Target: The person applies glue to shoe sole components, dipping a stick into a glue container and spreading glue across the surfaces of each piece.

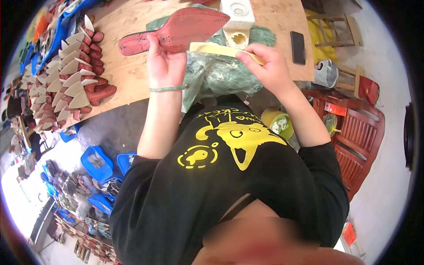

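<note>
Shoe sole (194, 27), red, grid-textured, held above plywood table (285, 17). Left hand (166, 65), palm up, clamped on its narrow part, thumb over the edge. Right hand (267, 66): digits pinched together on flat pale-yellow strip (213, 49), free end near sole. Strip overlies green plastic bag (221, 76). White container (238, 14) beyond; black phone (298, 47) at right; red-and-beige shoe parts (79, 84) rowed at left.

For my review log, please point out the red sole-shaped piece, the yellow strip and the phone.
Red sole-shaped piece (189, 29): head view, on the middle of its broad face.
Yellow strip (215, 49): head view, on its bare flat length.
Phone (298, 47): head view, on its dark upper face.
</note>
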`<state>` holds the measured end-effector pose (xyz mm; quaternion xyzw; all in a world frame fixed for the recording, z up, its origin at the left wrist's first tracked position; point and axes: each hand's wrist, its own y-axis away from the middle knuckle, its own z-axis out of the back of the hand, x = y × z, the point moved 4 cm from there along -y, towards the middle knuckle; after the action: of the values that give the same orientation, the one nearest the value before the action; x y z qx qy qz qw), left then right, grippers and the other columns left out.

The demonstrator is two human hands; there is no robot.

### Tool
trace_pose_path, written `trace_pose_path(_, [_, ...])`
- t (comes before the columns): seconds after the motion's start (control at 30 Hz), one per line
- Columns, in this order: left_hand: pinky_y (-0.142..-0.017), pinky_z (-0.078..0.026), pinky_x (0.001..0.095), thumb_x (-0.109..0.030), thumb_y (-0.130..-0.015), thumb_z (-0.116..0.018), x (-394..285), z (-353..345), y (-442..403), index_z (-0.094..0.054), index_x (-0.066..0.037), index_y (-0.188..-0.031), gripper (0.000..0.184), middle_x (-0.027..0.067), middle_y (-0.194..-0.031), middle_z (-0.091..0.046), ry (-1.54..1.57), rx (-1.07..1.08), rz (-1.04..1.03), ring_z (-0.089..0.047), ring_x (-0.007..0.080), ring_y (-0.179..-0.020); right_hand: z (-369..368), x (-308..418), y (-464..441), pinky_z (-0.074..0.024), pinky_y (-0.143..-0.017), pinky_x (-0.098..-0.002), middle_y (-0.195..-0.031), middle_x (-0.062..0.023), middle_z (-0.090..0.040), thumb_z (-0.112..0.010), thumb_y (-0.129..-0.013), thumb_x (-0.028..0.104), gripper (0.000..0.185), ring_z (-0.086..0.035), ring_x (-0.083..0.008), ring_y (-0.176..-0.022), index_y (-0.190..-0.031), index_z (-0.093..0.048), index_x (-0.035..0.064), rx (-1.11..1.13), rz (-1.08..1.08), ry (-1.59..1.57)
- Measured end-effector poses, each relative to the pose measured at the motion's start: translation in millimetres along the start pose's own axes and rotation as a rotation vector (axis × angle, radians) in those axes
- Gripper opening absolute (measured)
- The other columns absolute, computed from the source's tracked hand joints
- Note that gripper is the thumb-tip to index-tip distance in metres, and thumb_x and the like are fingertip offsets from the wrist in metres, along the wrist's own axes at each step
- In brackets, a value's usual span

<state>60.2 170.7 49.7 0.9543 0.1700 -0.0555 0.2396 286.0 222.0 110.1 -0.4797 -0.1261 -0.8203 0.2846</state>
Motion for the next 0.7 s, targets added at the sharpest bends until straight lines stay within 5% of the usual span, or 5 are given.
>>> trace_pose_path(0.2, [-0.098,-0.048,0.0386,-0.024,-0.093,-0.060,-11,9,7,-0.058,0.002,-0.112,0.033,0.0139,-0.117,-0.064,0.237,0.082,0.078,-0.061,0.0257,-0.110,-5,8,-8,-0.0401,-0.052,-0.0290,-0.061,-0.0089,-0.059,-0.069,-0.086,0.029,0.025,-0.053,-0.0144,-0.053,-0.082,-0.068,0.0039,-0.036,0.035,0.040])
trace_pose_path(0.5, [-0.093,-0.051,0.0361,-0.024,-0.095,-0.057,-33,22,4,-0.059,0.001,-0.112,0.031,0.0140,-0.116,-0.064,0.228,0.155,0.099,-0.062,0.0242,-0.107,82,-128,-41,-0.0433,-0.064,-0.0255,-0.071,-0.0036,-0.064,-0.064,-0.089,0.037,0.035,-0.055,-0.0092,-0.067,-0.096,-0.069,0.0031,-0.286,-0.281,0.270])
trace_pose_path(0.6, [-0.092,-0.051,0.0349,-0.024,-0.095,-0.056,-37,21,10,-0.059,0.000,-0.111,0.029,0.0119,-0.114,-0.065,0.182,0.091,0.051,-0.062,0.0226,-0.105,62,-63,-35,-0.0356,-0.063,-0.0204,-0.074,0.0051,-0.055,-0.061,-0.093,0.027,0.029,-0.046,-0.0030,-0.071,-0.088,-0.064,-0.0010,-0.233,-0.152,-0.023])
trace_pose_path(0.7, [-0.090,-0.052,0.0335,-0.023,-0.093,-0.059,-35,11,13,-0.060,-0.004,-0.111,0.026,0.0099,-0.115,-0.065,-0.001,0.123,-0.037,-0.060,0.0190,-0.106,39,-24,-31,-0.0420,-0.069,-0.0228,-0.076,0.0028,-0.062,-0.064,-0.090,0.034,0.034,-0.053,-0.0060,-0.074,-0.089,-0.066,0.0002,-0.116,-0.060,-0.144])
